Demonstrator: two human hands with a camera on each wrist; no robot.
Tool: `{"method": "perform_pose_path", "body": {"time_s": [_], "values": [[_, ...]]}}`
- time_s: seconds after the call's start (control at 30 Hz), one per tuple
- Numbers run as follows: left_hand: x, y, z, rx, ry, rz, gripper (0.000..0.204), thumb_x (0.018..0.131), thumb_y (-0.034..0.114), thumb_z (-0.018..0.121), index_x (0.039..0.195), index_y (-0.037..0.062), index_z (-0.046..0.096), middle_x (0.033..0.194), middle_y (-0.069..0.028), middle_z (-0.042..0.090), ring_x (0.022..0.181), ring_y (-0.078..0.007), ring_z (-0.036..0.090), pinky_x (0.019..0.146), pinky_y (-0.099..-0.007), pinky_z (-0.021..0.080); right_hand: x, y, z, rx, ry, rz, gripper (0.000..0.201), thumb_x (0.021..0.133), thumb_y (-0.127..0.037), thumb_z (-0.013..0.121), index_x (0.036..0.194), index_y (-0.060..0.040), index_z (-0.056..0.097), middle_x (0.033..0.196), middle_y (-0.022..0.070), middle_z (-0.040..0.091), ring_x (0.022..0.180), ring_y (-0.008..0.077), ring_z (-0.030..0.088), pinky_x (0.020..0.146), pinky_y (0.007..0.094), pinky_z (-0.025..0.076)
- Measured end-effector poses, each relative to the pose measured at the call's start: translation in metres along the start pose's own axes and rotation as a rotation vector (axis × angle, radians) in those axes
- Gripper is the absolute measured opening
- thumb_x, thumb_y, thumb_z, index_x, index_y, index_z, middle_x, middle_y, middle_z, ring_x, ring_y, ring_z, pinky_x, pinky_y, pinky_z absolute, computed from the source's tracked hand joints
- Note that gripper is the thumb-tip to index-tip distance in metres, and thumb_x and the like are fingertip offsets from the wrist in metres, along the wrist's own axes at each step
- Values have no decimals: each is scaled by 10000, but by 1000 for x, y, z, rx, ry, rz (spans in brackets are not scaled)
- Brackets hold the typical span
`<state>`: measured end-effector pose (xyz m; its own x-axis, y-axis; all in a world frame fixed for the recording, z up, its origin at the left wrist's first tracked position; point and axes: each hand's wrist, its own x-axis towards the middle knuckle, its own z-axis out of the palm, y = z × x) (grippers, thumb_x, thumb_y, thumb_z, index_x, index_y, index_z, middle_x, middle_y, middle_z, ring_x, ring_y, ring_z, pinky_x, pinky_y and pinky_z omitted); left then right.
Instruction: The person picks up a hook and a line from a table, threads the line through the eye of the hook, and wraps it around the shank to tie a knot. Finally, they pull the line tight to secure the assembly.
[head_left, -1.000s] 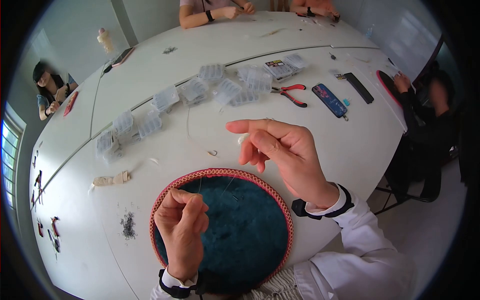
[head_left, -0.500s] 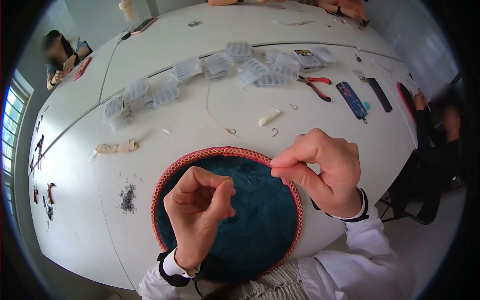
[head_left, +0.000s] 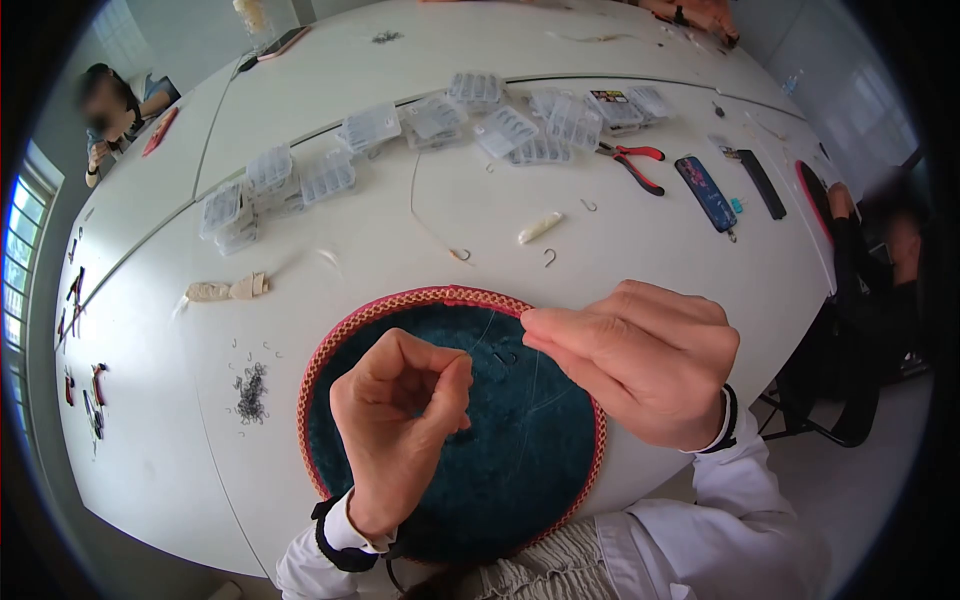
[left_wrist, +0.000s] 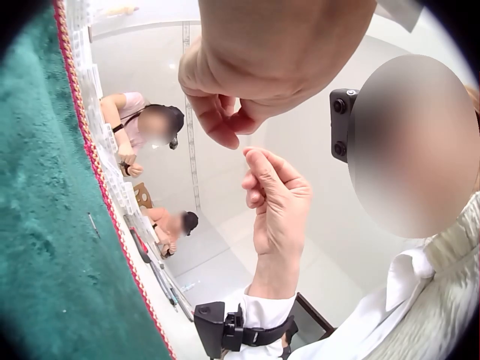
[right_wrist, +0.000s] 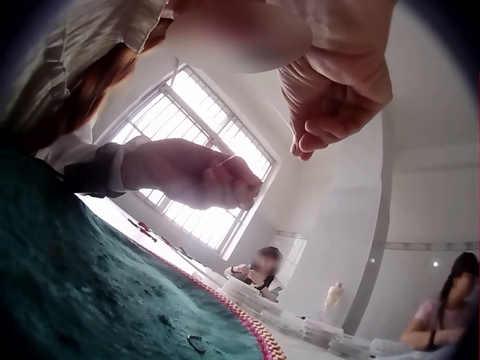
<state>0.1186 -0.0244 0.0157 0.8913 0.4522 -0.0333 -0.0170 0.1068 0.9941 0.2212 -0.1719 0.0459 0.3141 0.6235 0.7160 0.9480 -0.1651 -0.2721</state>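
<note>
Above a round dark-teal plush pad (head_left: pixel 470 480) with a pink and gold braided rim, both bare hands are raised close together. My left hand (head_left: pixel 395 430) pinches a thin clear fishing line (head_left: pixel 486 330) between thumb and index finger. Thumb and fingertips of my right hand (head_left: pixel 640 365) come together on the line just to the right, the back of the hand turned up. Loose strands of line hang below the right fingers over the plush. Dark fish hooks (head_left: pixel 505 357) lie on the pad, and the right wrist view shows a hook (right_wrist: pixel 196 343) near its rim.
Clear plastic boxes (head_left: pixel 365 127) run across the table's middle. Beyond the pad lie larger hooks (head_left: pixel 550 258), a white wrapped bundle (head_left: pixel 540 228), red-handled pliers (head_left: pixel 635 165) and a phone (head_left: pixel 705 193). Left are a hook pile (head_left: pixel 251 395) and a beige cloth roll (head_left: pixel 228 288). Other people sit around.
My right hand went from an extended index finger to a pinch beside the left hand, then turned its back upward. The left hand keeps its pinch. The head view shifted.
</note>
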Motion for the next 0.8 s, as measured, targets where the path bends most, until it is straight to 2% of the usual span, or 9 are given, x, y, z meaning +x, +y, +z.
{"method": "perform_pose_path", "body": {"time_s": [0.17, 0.23, 0.27, 0.33, 0.4, 0.5, 0.6, 0.73, 0.8], "values": [[0, 2, -2, 108, -2, 15, 92, 793, -24, 598, 727, -15, 535, 652, -23, 582, 529, -27, 514, 447, -151, 396, 6, 0, -13, -18, -105, 184, 167, 651, -6, 706, 809, -5, 651, 609, 36, 558, 502, 110, 515, 441, 225, 412], [1, 2, -2, 59, -7, -20, 93, 792, -15, 602, 727, -12, 536, 652, -20, 582, 526, -22, 503, 452, -150, 378, 11, 7, -18, 486, -238, 363, 90, 743, -38, 681, 819, 1, 650, 657, 48, 591, 570, 85, 542, 493, 210, 426], [2, 0, -2, 9, -10, -58, 94, 792, -5, 605, 727, -8, 537, 651, -17, 582, 524, -17, 492, 458, -148, 361, 12, 10, -18, 478, -232, 364, 90, 743, -38, 681, 819, 1, 650, 657, 48, 591, 570, 85, 542, 493, 210, 426], [4, -3, -4, -29, -33, -91, 95, 793, 6, 607, 728, -5, 539, 652, -17, 583, 525, -15, 484, 466, -150, 357, 9, 20, -14, 1206, -129, 593, 97, 802, -84, 651, 833, 7, 639, 746, 60, 617, 680, 85, 569, 589, 194, 444], [5, -4, -4, -68, -52, -134, 97, 794, 18, 608, 728, -2, 540, 652, -17, 583, 526, -12, 477, 473, -152, 353, 6, 29, -12, 1308, -165, 544, 144, 855, -138, 597, 869, 6, 605, 810, 74, 620, 752, 121, 584, 675, 217, 461], [3, -5, -4, -63, -66, -132, 92, 799, 23, 601, 734, -2, 540, 657, -20, 584, 516, -9, 464, 465, -155, 346, 10, 18, -3, 1572, -52, 688, 222, 870, -241, 561, 769, -52, 503, 687, 77, 576, 654, 177, 549, 694, 328, 470], [3, -6, -3, -42, -28, -98, 87, 798, 2, 599, 738, -4, 537, 664, -26, 586, 502, -13, 467, 450, -149, 344, 8, 20, -6, 1637, -104, 741, 226, 873, -224, 555, 769, -24, 551, 691, 69, 576, 608, 152, 554, 610, 272, 472], [0, 0, 0, -53, -35, -79, 86, 794, -27, 597, 741, -10, 532, 667, -30, 582, 500, -20, 485, 428, -146, 356, 12, 16, -12, 1128, -184, 691, 149, 811, -147, 625, 791, 0, 627, 692, 61, 568, 552, 114, 531, 515, 224, 440], [-2, 0, 1, 17, -37, 38, 89, 784, -52, 599, 744, -17, 529, 656, -28, 571, 495, -26, 496, 407, -146, 369, 9, 11, -6, 252, -51, 148, 118, 713, -61, 692, 818, -9, 680, 701, 63, 560, 535, 100, 506, 476, 207, 407]]}}
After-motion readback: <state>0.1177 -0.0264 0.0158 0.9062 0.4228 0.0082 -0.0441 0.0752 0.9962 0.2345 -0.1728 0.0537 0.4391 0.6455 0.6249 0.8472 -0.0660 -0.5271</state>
